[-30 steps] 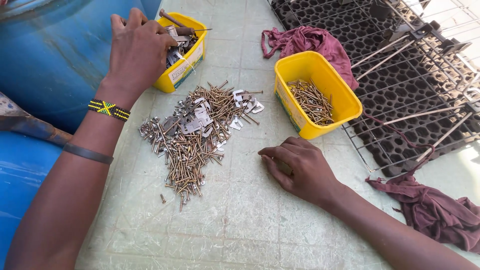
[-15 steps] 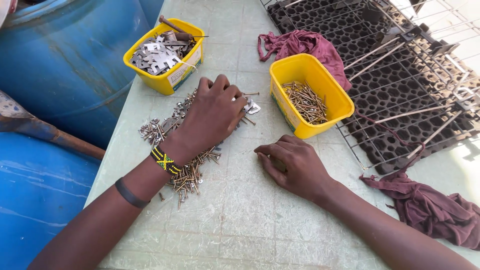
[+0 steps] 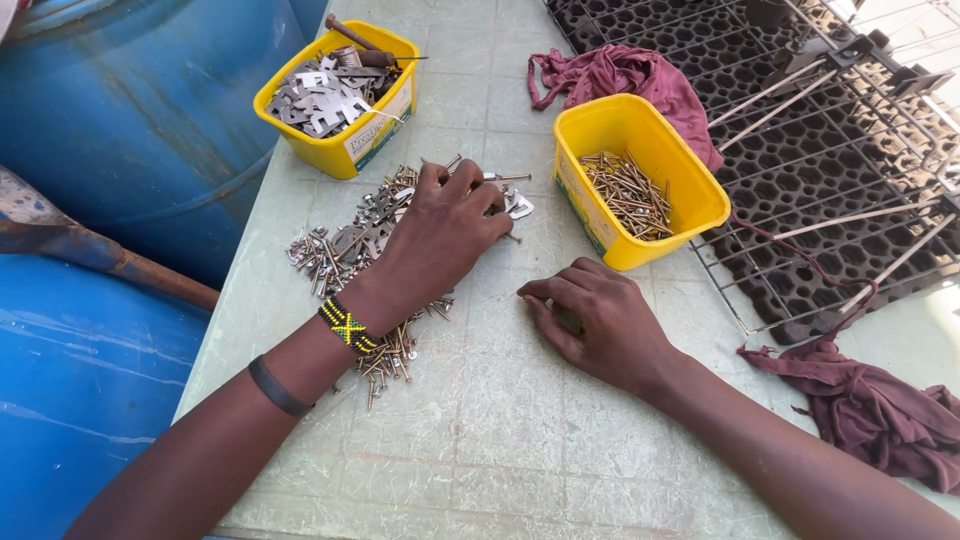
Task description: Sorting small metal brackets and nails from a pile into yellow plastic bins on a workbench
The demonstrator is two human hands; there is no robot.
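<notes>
Sorted: screws (image 3: 628,195) and plates (image 3: 325,95) are held in 2 yellow tubs.
Left: mixed pile (image 3: 355,260) remains on table (image 3: 500,430).
Left hand (image 3: 440,235): fingertips pinched in pile.
Right hand (image 3: 600,320): curled, grip cannot be told.

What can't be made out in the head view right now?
- Whatever the right hand holds: its curled fingers hide the palm.
- What the left hand fingertips pinch: too small among the pile of screws and plates.
- The pile's middle: covered by the left hand and wrist.
- The blue barrel: cut off by the left and top edges.
</notes>
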